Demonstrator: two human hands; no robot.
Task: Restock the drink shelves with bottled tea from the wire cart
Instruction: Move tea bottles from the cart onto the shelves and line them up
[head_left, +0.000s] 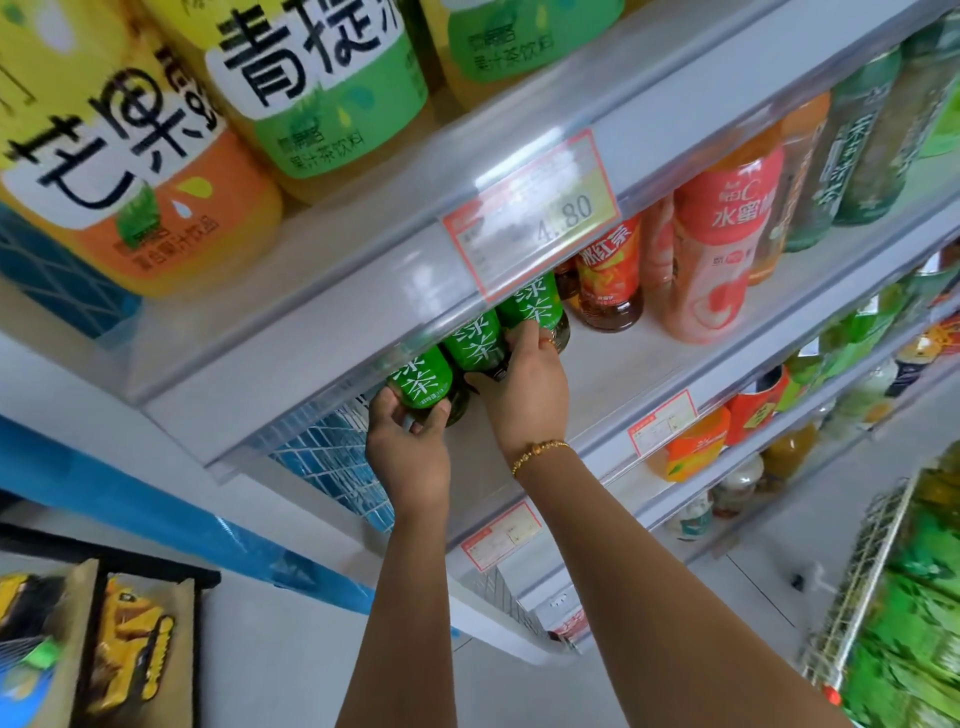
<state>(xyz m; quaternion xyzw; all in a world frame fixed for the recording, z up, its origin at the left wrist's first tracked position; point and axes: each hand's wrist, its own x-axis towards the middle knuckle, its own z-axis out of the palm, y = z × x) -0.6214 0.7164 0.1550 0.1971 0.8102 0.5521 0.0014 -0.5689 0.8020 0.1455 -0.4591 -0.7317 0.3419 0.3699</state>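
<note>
Three green-labelled tea bottles stand in a row on the grey shelf (613, 374), partly hidden by the shelf edge above. My left hand (408, 447) grips the base of the nearest green bottle (423, 379). My right hand (524, 384), with a gold bracelet at the wrist, lies against the middle green bottle (475, 345), and its fingertips curl round the base of the far green bottle (537, 306). The wire cart (862, 577) at the lower right holds several more green bottles (914, 623).
A red tea bottle (608, 280) and a pink peach drink (719, 244) stand to the right on the same shelf. Large yellow juice bottles (130, 171) fill the shelf above, behind a 4.80 price tag (532, 213). Toy boxes (135, 649) sit lower left.
</note>
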